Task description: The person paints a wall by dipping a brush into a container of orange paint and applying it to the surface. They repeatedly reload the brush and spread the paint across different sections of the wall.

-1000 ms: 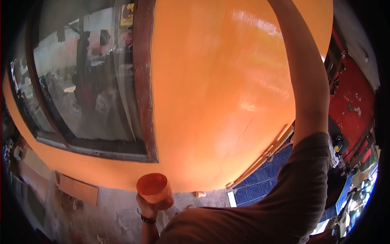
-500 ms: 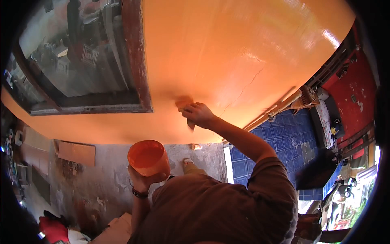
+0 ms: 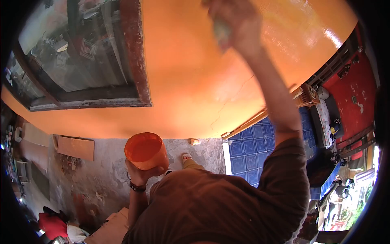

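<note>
Closed around the side and base of an orange paint bucket (image 3: 160, 156), my left hand (image 3: 140, 175) carries it upright in front of my body. Orange paint (image 3: 143, 147) shows inside it. My right hand (image 3: 239, 26) is raised high against the orange wall (image 3: 183, 69), its fingers wrapped around a paintbrush (image 3: 222, 33) and smeared by motion. The pale handle points down below the fingers, while the brush head lies at the top edge of view, overlapping the wall. A thin crack (image 3: 229, 101) runs down the wall beneath my right forearm.
A window with a worn brown frame (image 3: 136, 57) is set in the wall on the left. Below lies a rough grey floor (image 3: 109, 162) with a flat board (image 3: 76, 147). Blue tiles (image 3: 248, 146) cover the floor on the right, near a wooden chair (image 3: 308, 95).
My right hand has swept up the wall with the paintbrush, from beside the window's lower corner to the top of view. The bucket stays in my left hand, nearly in place.
</note>
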`<state>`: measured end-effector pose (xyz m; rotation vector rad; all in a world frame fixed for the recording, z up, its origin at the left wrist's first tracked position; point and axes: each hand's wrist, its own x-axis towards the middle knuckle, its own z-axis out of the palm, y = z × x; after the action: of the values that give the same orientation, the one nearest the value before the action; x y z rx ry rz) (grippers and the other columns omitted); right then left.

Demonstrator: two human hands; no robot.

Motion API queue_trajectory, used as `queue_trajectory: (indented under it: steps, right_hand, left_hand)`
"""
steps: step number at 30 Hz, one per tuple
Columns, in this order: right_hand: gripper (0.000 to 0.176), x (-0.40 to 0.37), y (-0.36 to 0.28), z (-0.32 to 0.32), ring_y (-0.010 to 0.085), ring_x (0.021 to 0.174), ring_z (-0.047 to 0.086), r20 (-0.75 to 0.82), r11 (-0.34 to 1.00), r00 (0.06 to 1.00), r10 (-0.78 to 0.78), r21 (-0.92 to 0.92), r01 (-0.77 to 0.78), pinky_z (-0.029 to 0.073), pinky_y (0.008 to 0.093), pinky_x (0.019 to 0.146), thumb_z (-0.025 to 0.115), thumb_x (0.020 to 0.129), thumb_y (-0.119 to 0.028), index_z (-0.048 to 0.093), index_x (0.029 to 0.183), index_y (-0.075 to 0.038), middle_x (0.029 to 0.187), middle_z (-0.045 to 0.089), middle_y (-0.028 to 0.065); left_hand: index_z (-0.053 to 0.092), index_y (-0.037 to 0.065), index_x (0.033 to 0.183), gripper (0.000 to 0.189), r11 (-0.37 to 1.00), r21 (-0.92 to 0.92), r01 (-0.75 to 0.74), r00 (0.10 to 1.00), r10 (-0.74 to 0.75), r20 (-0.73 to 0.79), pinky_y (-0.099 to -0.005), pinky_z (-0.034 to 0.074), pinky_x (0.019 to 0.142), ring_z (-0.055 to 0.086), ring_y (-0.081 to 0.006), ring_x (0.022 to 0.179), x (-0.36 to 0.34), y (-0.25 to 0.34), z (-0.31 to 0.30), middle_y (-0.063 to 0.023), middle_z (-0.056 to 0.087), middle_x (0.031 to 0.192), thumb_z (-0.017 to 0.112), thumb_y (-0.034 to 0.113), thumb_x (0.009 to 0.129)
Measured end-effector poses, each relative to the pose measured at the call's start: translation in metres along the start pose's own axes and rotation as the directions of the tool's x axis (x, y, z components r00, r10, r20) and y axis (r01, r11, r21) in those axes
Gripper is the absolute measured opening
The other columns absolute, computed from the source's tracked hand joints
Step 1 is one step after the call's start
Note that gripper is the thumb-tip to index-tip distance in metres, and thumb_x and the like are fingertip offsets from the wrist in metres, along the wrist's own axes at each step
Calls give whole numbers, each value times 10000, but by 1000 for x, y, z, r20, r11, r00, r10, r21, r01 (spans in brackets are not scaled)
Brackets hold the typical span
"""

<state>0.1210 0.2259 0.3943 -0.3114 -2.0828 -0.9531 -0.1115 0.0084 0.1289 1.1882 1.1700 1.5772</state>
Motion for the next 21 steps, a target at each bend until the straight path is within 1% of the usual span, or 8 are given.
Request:
queue_trajectory:
  steps: [3, 9, 11, 13, 14, 15, 19, 21]
  right_hand:
    - [247, -96, -51, 67, 232, 922, 582, 20, 978, 999, 50, -204, -45, 465, 295, 659, 615, 635, -113, 637, 880, -106, 960, 578, 78]
    - [136, -207, -145, 99, 260, 937, 556, 385, 970, 909, 156, 112, -214, 495, 352, 708, 602, 666, -164, 547, 784, -128, 893, 527, 63]
    - [175, -214, -146, 96, 229, 923, 579, 617, 908, 778, 119, 249, -336, 514, 339, 681, 620, 661, -189, 565, 818, -134, 923, 554, 46]
    - [220, -195, -110, 94, 204, 875, 619, 554, 867, 822, 128, 340, -364, 534, 334, 624, 615, 698, -170, 609, 918, -151, 1042, 598, 45]
    - [317, -168, -88, 88, 241, 799, 635, 609, 710, 747, 267, 401, -579, 536, 342, 652, 594, 734, -135, 624, 1046, -180, 993, 628, 73]
    - [373, -145, -59, 81, 250, 746, 637, 472, 848, 859, 201, 355, -394, 538, 333, 654, 571, 756, -116, 618, 1117, -195, 929, 643, 88]
    - [165, -53, -6, 18, 211, 615, 560, 281, 887, 862, 422, 70, -457, 466, 308, 546, 637, 739, -99, 653, 903, -94, 775, 592, 53]
    - [187, -1, -24, -7, 244, 625, 566, -13, 967, 981, 196, 171, -191, 466, 299, 537, 614, 641, 13, 606, 815, -57, 769, 582, 97]
  left_hand:
    - [507, 4, 1140, 834, 1000, -1, 7, 1000, -7, 19, -342, 485, 786, 579, -205, 918, -3, 1, 2, -79, 597, 1007, 864, 256, 431]
    - [554, -23, 1079, 737, 999, 17, -52, 998, 51, 37, -335, 510, 763, 612, -188, 886, -5, 5, 0, -103, 635, 981, 878, 204, 458]
    - [553, -22, 1080, 740, 999, -35, -35, 998, 37, 47, -333, 512, 758, 615, -188, 876, -10, 9, 0, -102, 636, 976, 879, 201, 454]
    - [552, -21, 1081, 743, 999, -40, -35, 999, 36, 32, -332, 512, 756, 616, -187, 874, -12, 5, -1, -102, 636, 977, 880, 203, 453]
    - [552, -21, 1083, 747, 999, -35, -38, 999, 39, 32, -332, 513, 755, 616, -187, 872, -14, 3, -1, -101, 636, 977, 882, 205, 452]
    - [552, -21, 1083, 747, 999, -39, -23, 999, 24, 34, -332, 513, 755, 616, -187, 872, -15, 2, 0, -101, 636, 977, 882, 205, 452]
    - [560, -13, 1064, 729, 998, 5, -63, 998, 63, -5, -327, 512, 745, 616, -182, 865, -23, -6, 0, -91, 638, 961, 885, 220, 454]
    - [562, -9, 1060, 728, 996, 51, -74, 997, 75, -28, -325, 510, 743, 616, -181, 862, -31, -12, -1, -87, 638, 955, 887, 229, 453]
